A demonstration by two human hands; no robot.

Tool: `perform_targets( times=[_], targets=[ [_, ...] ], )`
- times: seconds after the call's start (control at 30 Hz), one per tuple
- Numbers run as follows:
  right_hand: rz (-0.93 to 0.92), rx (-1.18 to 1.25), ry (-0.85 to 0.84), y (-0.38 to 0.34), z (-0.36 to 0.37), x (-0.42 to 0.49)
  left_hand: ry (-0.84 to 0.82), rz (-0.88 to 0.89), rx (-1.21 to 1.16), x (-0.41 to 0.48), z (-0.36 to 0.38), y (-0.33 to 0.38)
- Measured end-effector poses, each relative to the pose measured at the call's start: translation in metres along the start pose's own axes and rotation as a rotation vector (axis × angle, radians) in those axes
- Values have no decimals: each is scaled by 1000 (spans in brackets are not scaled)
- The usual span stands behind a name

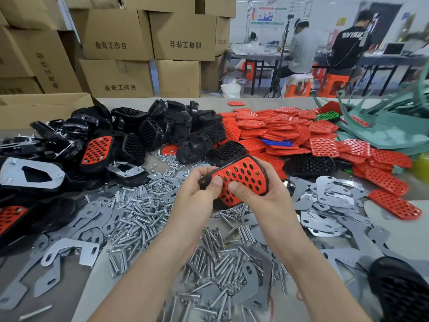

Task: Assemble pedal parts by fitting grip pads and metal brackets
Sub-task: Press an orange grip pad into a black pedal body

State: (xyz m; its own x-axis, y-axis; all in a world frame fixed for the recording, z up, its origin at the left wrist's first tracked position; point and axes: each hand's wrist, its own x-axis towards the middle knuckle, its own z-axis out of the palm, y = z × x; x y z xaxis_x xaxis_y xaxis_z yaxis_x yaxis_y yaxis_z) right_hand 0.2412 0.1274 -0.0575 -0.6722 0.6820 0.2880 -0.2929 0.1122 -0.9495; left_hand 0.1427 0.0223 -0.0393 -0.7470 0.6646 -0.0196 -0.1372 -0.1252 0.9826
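Pedal shell, black and fitted with a red grip pad, is held above the table at the centre of the frame. Its left end is gripped by the left hand, with the thumb laid on the pad's edge. Its lower right side is gripped by the right hand, whose thumb is pressed onto the pad. Bolts are scattered below the hands. Metal brackets are heaped at the right, loose red pads at the upper right, and bare black shells left of them.
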Motion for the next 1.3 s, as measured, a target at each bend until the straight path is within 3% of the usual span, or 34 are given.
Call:
perform_targets(
  times=[0.23, 0.43, 0.63, 0.93, 1.13, 1.3],
  targets=[
    [-17, -93, 70, -1, 1, 1, -30, -39, 32, 1, -2, 6],
    [-10, -160, -22, 3, 0, 0, -76, 204, 221, -5, -2, 9],
    [48, 90, 24, 5, 7, -3, -6, 248, 113, -8, 6, 9],
    [33, 46, 17, 2, 7, -4, -112, 284, 227, -10, 0, 6],
    [20, 10, -3, -2, 10, -6, -47, 266, 230, -9, 0, 5],
    [87, 75, 13, -9, 6, -3, -15, 370, 268, -11, 3, 2]
  ],
)
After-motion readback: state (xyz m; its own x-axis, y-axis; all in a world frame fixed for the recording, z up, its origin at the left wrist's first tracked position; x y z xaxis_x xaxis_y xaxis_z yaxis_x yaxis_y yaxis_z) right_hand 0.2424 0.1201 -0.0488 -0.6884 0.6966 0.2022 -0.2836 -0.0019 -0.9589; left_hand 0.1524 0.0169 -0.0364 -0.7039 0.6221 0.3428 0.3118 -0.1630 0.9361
